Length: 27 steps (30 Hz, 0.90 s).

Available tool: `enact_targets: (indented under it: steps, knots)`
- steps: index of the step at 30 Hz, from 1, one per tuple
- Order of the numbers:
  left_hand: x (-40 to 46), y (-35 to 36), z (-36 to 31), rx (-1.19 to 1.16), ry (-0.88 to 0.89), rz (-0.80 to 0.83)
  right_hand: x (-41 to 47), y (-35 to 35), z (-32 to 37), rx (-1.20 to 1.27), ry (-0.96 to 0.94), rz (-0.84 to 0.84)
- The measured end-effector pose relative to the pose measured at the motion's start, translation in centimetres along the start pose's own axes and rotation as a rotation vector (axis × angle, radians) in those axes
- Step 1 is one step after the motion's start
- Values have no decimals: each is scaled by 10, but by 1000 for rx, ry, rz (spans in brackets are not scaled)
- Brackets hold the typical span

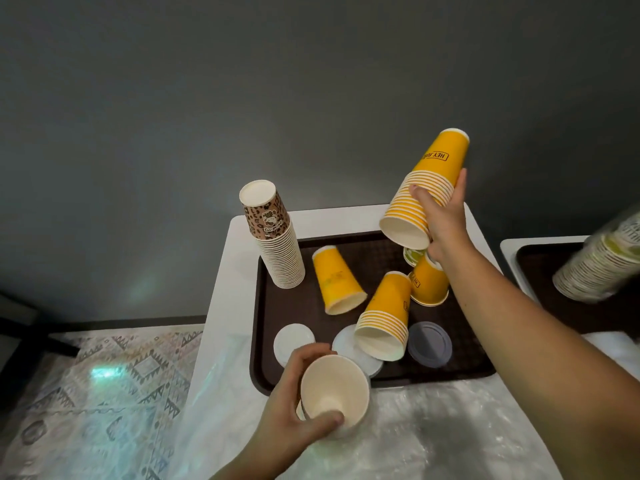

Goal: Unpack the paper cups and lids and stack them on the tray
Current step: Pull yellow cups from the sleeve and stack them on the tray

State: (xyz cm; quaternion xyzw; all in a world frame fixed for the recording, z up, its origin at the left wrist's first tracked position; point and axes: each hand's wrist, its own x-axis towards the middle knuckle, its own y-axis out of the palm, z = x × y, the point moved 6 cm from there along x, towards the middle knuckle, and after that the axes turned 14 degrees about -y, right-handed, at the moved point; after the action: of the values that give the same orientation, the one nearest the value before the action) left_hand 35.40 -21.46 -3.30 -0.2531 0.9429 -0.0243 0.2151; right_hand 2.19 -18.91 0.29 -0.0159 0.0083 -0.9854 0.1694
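Against a grey wall, over the tray (266, 344), my right hand (445, 216) grips a yellow cup stack (424, 192) and my left hand (298, 403) clasps a single cup (334, 389), ready for nesting.

Tray (277, 341): dark brown, flat on worktop.
Leopard-print stack (273, 237): inverted, upright, tray's far-left corner.
Yellow stack aloft (429, 181): tilted, mouth toward camera, above tray's far right.
Yellow stack on tray (384, 317): tipped over, leaning, centre.
Single yellow cups (337, 282): inverted, tilted.
Lids (292, 339): two white, one grey (429, 344), near edge.
Near cup (334, 389): mouth toward camera, cream inside.

The raised yellow cup stack (437, 168) reads "HEY", upside down.
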Motion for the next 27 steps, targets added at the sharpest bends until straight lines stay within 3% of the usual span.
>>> enact_targets:
  steps: [2,5,9,13,16,19,27]
  knots:
    - [9,-7,1,-115,-107,5,-1,0,-1,-8,2,5]
    - [38,-28,4,-185,-259,-136,-4,2,-2,-33,1,19]
    - [77,-40,-10,133,-130,-210,-5,6,-2,-48,-15,31]
    - [119,-13,-30,523,-46,71,-4,8,-1,-40,-10,33]
    - [133,7,-31,763,-211,353,-4,8,0,-20,-2,35]
    - [131,13,-28,867,-325,448,-2,6,3,17,6,32]
    - [96,8,-36,1108,-117,219,-2,0,13,95,-12,9]
